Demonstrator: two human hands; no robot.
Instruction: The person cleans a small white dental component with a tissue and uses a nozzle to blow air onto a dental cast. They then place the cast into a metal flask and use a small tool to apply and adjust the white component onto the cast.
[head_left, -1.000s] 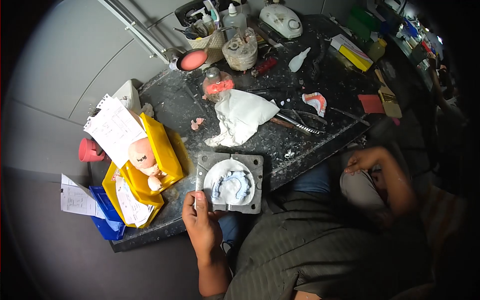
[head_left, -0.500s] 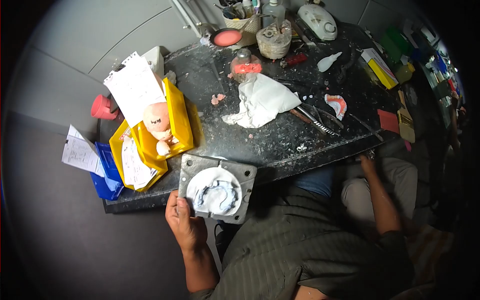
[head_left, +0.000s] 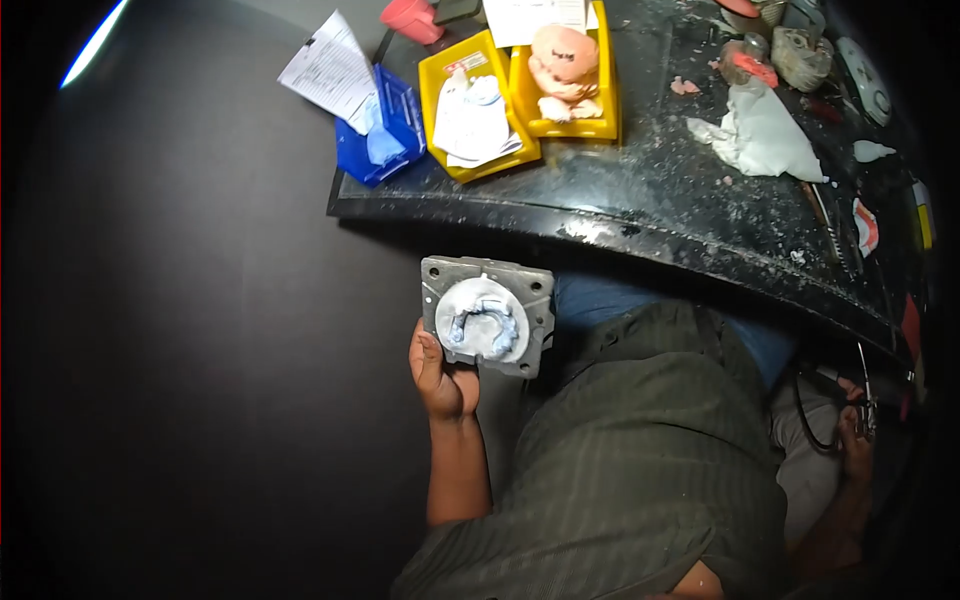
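Note:
My left hand (head_left: 442,375) grips the lower left edge of a square metal denture flask half (head_left: 537,300), thumb on its front and fingers mostly hidden behind. Set in the flask is a round white plaster bed (head_left: 485,290) with a bluish-grey horseshoe-shaped dental arch (head_left: 508,330). I hold it up, facing me, in front of the bench edge. At the far right, what looks like my right hand (head_left: 856,438) is closed near the bench, around a small metallic thing too dark and small to name.
The black bench (head_left: 660,215) carries two yellow bins (head_left: 525,150) with papers and pink casts (head_left: 566,55), and a blue bin (head_left: 400,105). Crumpled white tissue (head_left: 765,130) and a pink-and-white denture piece (head_left: 866,228) lie right. Grey trousers (head_left: 812,440) of another person show beside me.
My view has turned left and downward, so the bench now sits higher and further right. The flask half has moved away from the bins, still in my left hand.

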